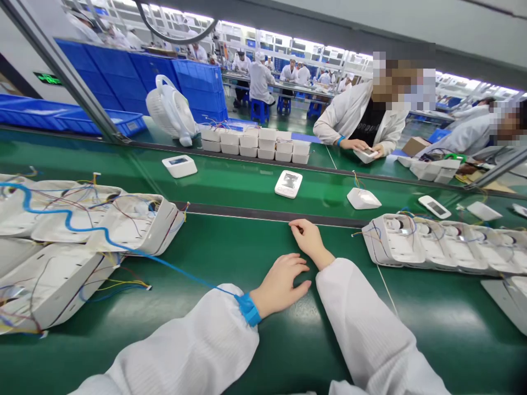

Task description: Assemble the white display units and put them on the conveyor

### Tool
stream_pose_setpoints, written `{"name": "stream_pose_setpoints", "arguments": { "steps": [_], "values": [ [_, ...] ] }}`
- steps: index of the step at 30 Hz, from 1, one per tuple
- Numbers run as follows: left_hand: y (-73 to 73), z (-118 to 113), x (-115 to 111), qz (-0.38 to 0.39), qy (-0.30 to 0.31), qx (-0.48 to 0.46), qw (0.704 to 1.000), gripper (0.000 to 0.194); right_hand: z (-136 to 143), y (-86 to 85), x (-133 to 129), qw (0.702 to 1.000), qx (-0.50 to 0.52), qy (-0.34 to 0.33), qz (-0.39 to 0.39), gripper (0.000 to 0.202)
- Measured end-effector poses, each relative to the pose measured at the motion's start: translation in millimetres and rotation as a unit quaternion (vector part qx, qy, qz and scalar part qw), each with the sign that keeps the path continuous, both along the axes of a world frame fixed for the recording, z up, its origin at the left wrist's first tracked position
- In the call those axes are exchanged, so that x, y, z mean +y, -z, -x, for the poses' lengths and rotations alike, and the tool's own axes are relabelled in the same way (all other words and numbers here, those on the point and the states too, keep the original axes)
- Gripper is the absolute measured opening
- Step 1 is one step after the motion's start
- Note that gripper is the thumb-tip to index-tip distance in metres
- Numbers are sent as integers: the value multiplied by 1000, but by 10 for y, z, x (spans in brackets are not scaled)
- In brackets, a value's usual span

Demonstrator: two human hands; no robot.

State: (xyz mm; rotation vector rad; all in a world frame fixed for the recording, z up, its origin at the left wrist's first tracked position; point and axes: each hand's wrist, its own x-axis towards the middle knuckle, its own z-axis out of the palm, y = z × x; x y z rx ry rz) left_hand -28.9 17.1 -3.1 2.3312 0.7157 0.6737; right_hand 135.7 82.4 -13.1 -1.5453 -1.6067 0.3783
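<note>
Several wired plastic housings [162,222] left of the fingers, one white digital monitor [288,185] beyond them
Left hand [280,285]: fingers spread wide, apparently empty. The monitor, flat on the green worktop [234,184], looks light, stiff and smooth; its screen may scratch, so grip opposite side edges. Right hand [309,238]: fingers curled narrow; whether they pinch anything, I cannot tell.

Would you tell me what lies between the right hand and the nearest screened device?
Head view: a dark rail and bare green surface lie between the right hand and device.
</note>
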Motion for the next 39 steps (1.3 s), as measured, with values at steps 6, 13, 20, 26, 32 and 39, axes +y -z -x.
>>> {"name": "stream_pose_setpoints", "arguments": {
  "steps": [6, 13, 20, 26, 32, 39],
  "values": [
    [5, 3, -5, -10, 5, 2, 1000, 29, 8, -44, 1, 997, -67, -31, 9, 18],
    [-17, 10, -5, -9, 11, 16, 1000, 29, 9, -45, 6, 995, -93, -37, 9, 16],
    [-24, 20, -6, -6, 13, 23, 1000, 30, 8, -32, 13, 994, -99, -40, 9, 17],
    [-30, 3, -5, -6, 12, 24, 1000, 28, -1, -8, 33, 994, -96, -42, 6, 17],
    [-57, -63, -39, -15, -9, 35, 999, 21, -32, 13, 33, 995, -84, -49, 6, 17],
    [15, -125, -79, -49, -13, 30, 998, 26, -87, -25, -81, 994, -71, -78, 12, 22]
  ]
}}
